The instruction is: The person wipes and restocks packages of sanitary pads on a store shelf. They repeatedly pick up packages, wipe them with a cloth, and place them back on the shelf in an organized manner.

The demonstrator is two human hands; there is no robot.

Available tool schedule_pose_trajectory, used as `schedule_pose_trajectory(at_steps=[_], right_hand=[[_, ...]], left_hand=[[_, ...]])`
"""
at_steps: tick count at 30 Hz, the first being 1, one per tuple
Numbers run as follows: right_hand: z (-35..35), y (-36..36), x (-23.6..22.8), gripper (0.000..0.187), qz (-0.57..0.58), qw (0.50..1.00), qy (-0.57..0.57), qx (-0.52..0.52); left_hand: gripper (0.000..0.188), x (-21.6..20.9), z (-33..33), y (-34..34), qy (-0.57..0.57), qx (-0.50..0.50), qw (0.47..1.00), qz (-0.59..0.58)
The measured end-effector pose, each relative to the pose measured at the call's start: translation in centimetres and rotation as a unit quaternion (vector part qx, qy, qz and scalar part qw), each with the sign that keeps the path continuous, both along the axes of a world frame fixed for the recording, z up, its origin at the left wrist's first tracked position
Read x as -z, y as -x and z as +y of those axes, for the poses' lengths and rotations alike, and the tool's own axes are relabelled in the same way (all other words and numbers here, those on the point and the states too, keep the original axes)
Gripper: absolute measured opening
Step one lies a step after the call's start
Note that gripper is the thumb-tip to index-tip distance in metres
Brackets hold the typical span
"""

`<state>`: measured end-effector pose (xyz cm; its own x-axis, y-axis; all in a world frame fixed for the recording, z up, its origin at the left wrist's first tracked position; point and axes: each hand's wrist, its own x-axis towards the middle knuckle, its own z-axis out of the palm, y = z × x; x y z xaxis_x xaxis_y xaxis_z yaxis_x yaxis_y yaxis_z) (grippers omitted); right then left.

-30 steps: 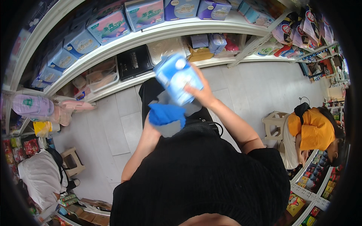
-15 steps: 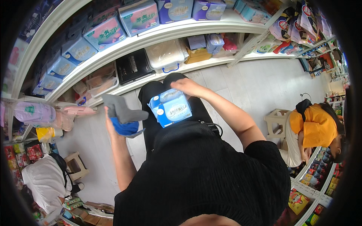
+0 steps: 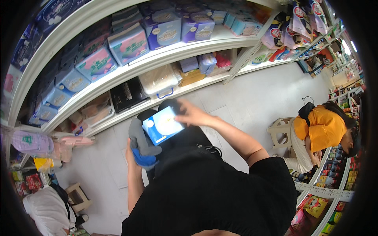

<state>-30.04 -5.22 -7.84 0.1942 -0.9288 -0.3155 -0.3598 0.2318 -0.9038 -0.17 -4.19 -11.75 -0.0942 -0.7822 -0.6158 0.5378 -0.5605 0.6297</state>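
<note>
A blue and white pack of sanitary pads [image 3: 160, 128] rests on my lap, tilted, its broad face turned up and glossy with light. My right hand [image 3: 193, 114] grips its right edge, fingers over the corner and slightly blurred. At the pack's left side, my left hand [image 3: 132, 157] is closed around a folded grey and blue cloth [image 3: 141, 137]. The grey part of the cloth stands up against the pack's edge, and the blue part hangs lower. The cloth hides most of my left fingers.
Ahead, a white shelf [image 3: 163, 53] carries rows of similar packs; a clear storage box [image 3: 157, 80] and a black box [image 3: 128, 95] sit on the level below. People work at both sides, one in orange [image 3: 325, 128], one in white [image 3: 49, 208], near plastic stools [image 3: 279, 131].
My left hand has brought the cloth rightward against the pack. The pack has turned, now showing mainly one face. My right hand has shifted from above it onto its right edge.
</note>
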Motion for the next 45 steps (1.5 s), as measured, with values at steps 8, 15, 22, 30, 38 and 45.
schedule_pose_trajectory(at_steps=[8,15,22,30,38,45], right_hand=[[-13.2,21.9,-8.4,0.047,0.286,0.793,0.436,0.315],[-23.5,27.5,-12.1,0.064,0.561,0.723,0.349,0.199],[-29.5,29.8,-14.1,0.091,0.611,0.762,0.211,0.041],[-31.9,28.3,-14.1,0.087,0.725,0.673,0.142,0.027],[-31.8,29.0,-16.1,0.101,0.674,0.721,0.159,0.023],[-30.1,27.4,-17.5,0.099,0.657,0.738,0.149,0.030]], left_hand=[[0.052,2.1,3.1,0.7,-0.017,0.050,0.998,0.025],[0.059,2.6,2.6,1.0,-0.028,0.069,0.997,0.023],[0.060,-0.1,2.6,2.2,-0.034,0.044,0.996,0.068],[0.062,-1.8,2.0,3.1,-0.057,0.041,0.994,0.084],[0.065,-1.2,1.3,3.0,-0.083,0.045,0.992,0.081],[0.064,-0.5,1.8,2.7,-0.048,0.043,0.988,0.142]])
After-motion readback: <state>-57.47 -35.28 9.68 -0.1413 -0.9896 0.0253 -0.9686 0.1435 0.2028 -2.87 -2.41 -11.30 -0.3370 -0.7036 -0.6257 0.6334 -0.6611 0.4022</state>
